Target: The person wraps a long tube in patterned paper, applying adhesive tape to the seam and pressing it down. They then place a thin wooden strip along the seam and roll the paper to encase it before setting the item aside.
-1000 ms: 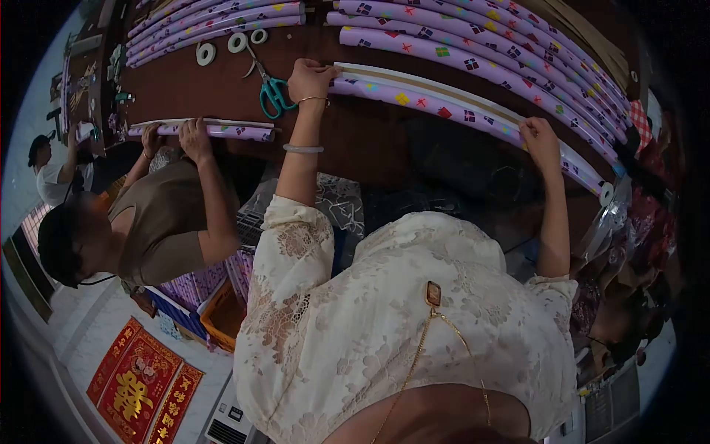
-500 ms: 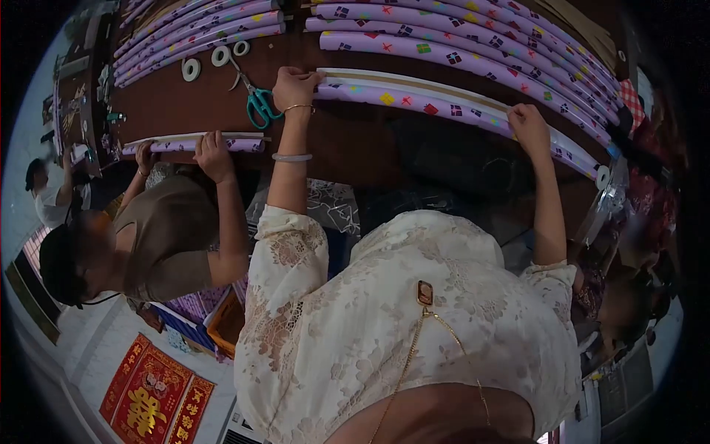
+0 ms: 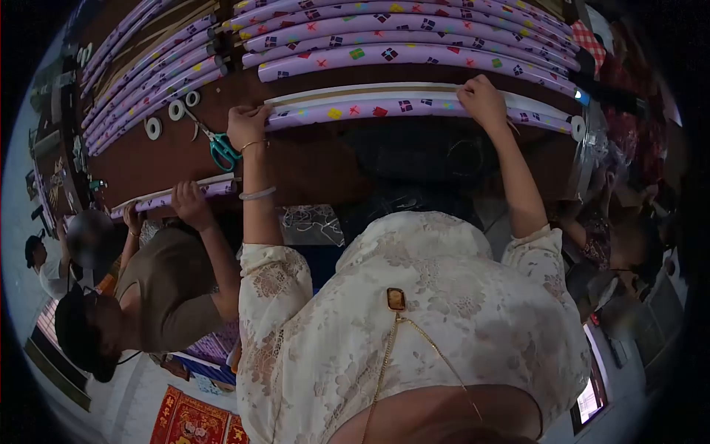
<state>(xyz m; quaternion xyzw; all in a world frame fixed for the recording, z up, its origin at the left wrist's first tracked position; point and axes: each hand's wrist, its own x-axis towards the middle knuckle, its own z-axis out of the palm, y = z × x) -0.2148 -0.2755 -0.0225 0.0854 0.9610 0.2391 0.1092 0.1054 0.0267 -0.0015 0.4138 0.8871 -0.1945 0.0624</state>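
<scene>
A purple patterned paper roll [image 3: 399, 109] lies along the near side of the brown table [image 3: 318, 170], with a white edge and a tan strip showing along its top. My left hand [image 3: 248, 126] pinches the roll's left end, fingers closed. Farther right, my right hand [image 3: 482, 102] is closed on the same roll's upper edge. Teal-handled scissors [image 3: 222, 150] lie just left of my left hand. A small white tape roll [image 3: 577, 127] is at the right end of the paper roll.
Several finished purple rolls [image 3: 384, 55] lie across the back, with more [image 3: 159, 96] at the back left. White tape rolls [image 3: 154, 128] sit near the scissors. At left, a co-worker [image 3: 170, 281] holds another roll [image 3: 174, 197]; other people are at the right.
The view has shifted, so the table's things appear farther left. My right hand has moved leftward along the roll, nearer my left hand, which stays at the left end.
</scene>
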